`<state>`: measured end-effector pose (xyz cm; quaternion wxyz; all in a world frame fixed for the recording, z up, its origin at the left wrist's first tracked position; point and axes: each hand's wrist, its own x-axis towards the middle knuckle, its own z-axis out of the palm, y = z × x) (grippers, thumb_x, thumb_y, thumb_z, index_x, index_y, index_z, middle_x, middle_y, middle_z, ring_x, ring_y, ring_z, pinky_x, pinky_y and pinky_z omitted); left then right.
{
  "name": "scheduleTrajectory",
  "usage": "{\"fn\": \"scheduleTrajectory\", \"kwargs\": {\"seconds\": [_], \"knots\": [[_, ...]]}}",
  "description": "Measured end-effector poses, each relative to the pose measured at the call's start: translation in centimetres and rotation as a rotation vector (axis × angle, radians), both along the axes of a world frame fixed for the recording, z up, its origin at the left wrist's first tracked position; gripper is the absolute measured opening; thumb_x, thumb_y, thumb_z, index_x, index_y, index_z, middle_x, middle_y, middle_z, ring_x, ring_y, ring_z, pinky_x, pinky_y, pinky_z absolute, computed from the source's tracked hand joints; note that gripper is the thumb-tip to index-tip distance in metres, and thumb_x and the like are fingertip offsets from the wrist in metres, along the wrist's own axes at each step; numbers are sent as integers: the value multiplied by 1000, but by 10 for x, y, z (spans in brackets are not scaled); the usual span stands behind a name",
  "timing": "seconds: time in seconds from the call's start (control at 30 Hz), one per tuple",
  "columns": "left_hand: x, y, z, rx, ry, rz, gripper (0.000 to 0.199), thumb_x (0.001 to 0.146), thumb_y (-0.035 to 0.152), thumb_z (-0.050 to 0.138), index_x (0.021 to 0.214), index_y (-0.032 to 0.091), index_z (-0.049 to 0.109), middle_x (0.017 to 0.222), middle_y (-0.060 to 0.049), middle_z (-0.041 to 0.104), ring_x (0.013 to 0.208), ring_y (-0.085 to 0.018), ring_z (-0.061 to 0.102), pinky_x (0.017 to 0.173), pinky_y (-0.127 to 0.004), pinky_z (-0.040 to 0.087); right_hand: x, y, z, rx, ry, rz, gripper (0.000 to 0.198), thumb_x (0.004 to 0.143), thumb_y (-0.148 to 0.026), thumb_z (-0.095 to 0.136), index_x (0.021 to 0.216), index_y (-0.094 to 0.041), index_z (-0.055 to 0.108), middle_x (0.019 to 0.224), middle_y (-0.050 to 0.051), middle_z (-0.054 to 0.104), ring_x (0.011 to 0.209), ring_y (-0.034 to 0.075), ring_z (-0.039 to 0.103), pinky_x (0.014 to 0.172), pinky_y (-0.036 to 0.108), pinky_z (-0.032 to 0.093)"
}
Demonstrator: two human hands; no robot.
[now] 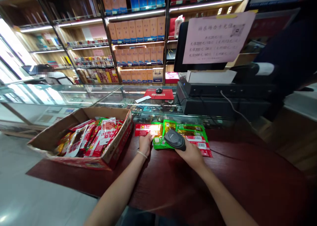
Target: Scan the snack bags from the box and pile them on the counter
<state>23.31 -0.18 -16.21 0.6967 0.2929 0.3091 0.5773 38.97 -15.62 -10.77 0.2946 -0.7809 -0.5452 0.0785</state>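
Note:
My left hand [146, 143] pinches the lower edge of a red snack packet [142, 129], whose right part is lit brightly. In my right hand [193, 155] is a dark grey barcode scanner [174, 139], its head turned toward the lit packet. Green snack packets [158, 143] lie beneath and beside the scanner, partly hidden by it. Further red packets [204, 146] with white barcode labels lie to the right of the scanner on the dark red table.
An open cardboard box [119, 146] of mixed snack packets stands at the left. Behind are a glass counter [86, 91], a mouse [158, 90] on a red mat [165, 94], and a monitor with a pink paper sign [215, 38]. A person [53, 76] sits far left.

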Motion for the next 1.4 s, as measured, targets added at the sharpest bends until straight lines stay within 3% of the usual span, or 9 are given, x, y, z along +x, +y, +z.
{"fn": "scheduleTrajectory", "kwargs": {"seconds": [0.23, 0.33, 0.47, 0.7, 0.83, 0.97, 1.13, 1.27, 1.4], "knots": [[-1, 0, -3, 31, 19, -22, 23, 63, 21, 76, 81, 12, 62, 78, -5, 70, 81, -17, 68, 83, -35, 54, 7, 0, -1, 40, 63, -34, 41, 78, -40, 63, 115, -26, 57, 96, 5, 73, 94, 30, 69, 70, 32, 49], [-2, 1, -3, 144, 104, -4, 28, 66, 23, 73, 90, 14, 62, 86, -4, 70, 82, -17, 68, 82, -35, 53, 17, 0, 2, 118, 113, -128, 41, 77, -43, 64, 113, -27, 57, 93, 5, 73, 91, 29, 69, 69, 32, 50], [3, 4, 7, 400, 369, 54, 27, 69, 25, 72, 94, 16, 64, 91, -5, 69, 85, -17, 65, 82, -32, 50, 39, -3, 8, 304, 170, -263, 45, 75, -48, 64, 113, -24, 59, 96, 9, 73, 90, 28, 69, 73, 33, 51], [54, 8, 27, 714, 536, -228, 20, 68, 13, 67, 86, 21, 73, 108, -8, 70, 115, -25, 57, 105, -41, 37, 68, -12, 16, 424, 241, -395, 44, 76, -54, 60, 104, -19, 62, 86, 11, 73, 73, 27, 70, 63, 32, 49], [78, 11, 21, 697, 675, -418, 30, 63, 3, 66, 79, 26, 76, 108, -7, 71, 131, -29, 45, 113, -47, 25, 69, -16, 21, 420, 257, -405, 47, 76, -55, 59, 105, -18, 63, 83, 11, 73, 71, 28, 70, 62, 32, 49], [77, 8, 22, 633, 681, -378, 37, 62, -2, 64, 82, 27, 76, 106, -6, 71, 126, -28, 51, 114, -45, 26, 63, -17, 25, 385, 223, -402, 43, 77, -50, 61, 108, -21, 62, 87, 11, 73, 81, 29, 70, 69, 34, 51], [50, -5, 55, 664, 688, -266, 32, 67, 5, 67, 89, 26, 76, 105, -5, 72, 112, -28, 60, 110, -43, 34, 52, -14, 21, 409, 250, -329, 48, 77, -48, 62, 115, -20, 61, 98, 13, 73, 95, 29, 68, 77, 36, 51], [12, -14, 99, 664, 593, -223, 31, 71, 9, 68, 97, 24, 74, 106, -5, 71, 105, -26, 62, 103, -38, 41, 36, -3, 18, 371, 330, -261, 47, 73, -52, 65, 101, -14, 69, 92, 14, 74, 92, 32, 68, 75, 38, 52], [-43, -17, 145, 594, 426, -216, 29, 70, 9, 71, 97, 20, 72, 105, -7, 70, 104, -25, 63, 101, -36, 43, 7, 17, 27, 373, 382, -68, 46, 72, -51, 66, 95, -12, 71, 81, 12, 74, 82, 31, 69, 68, 36, 52]]}}
